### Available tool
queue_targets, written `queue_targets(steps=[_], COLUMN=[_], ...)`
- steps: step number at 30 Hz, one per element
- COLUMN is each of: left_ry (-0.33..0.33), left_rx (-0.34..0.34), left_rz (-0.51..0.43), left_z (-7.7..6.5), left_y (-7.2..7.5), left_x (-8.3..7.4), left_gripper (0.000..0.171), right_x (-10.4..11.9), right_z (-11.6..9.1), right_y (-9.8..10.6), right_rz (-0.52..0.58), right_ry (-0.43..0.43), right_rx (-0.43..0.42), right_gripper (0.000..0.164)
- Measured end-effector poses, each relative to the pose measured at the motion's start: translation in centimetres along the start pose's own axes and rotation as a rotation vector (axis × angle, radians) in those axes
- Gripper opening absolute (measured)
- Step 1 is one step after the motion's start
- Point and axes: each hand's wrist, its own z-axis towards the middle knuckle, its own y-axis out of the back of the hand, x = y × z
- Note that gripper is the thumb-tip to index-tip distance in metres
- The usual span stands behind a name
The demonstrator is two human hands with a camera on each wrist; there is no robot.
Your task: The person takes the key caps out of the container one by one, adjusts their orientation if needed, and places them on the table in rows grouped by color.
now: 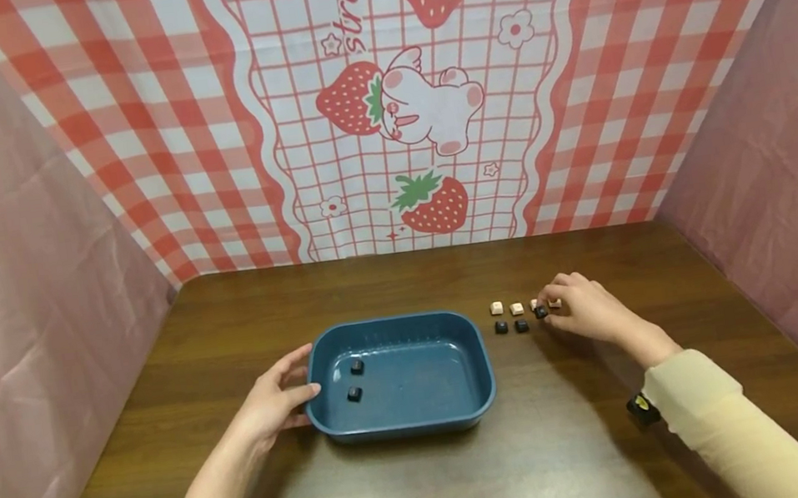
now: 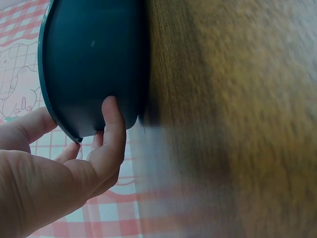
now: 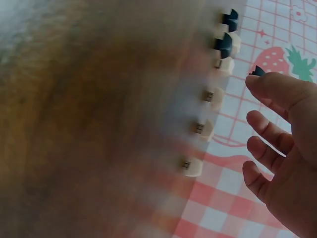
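Blue tray (image 1: pixel 417 385) holds two black keycaps (image 1: pixel 357 366), another (image 1: pixel 541 312) lifted outside

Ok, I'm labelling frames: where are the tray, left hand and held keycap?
Tray (image 1: pixel 417 387), head view: bare floor.
Left hand (image 2: pixel 67 173), left wrist view: its middle.
Held keycap (image 1: pixel 541 312), head view: its exposed middle.

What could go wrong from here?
The right hand pinches a small, square black plastic keycap at its fingertips; it might slip.
Small, square cream keycaps sit close by and could get knocked.
The left hand holds one end of the blue rectangular plastic bin; a tug might shift it.
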Motion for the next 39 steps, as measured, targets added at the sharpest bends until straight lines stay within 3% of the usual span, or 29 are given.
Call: queue_targets(steps=[19,39], left_ry=[0.014,0.002], left_rx=[0.004,0.012], left_rz=[0.011,0.006], left_z=[0.0,-0.1], left_y=[0.0,0.1], left_x=[-0.1,0.0], left_gripper=[0.06,0.061], right_x=[-0.9,-0.8], right_z=[-0.2,-0.1], right_y=[-2.1,-1.6], right_rz=[-0.022,-0.023], right_ry=[-0.05,-0.06], right_rx=[0.028,0.038], right_gripper=[0.018,0.022])
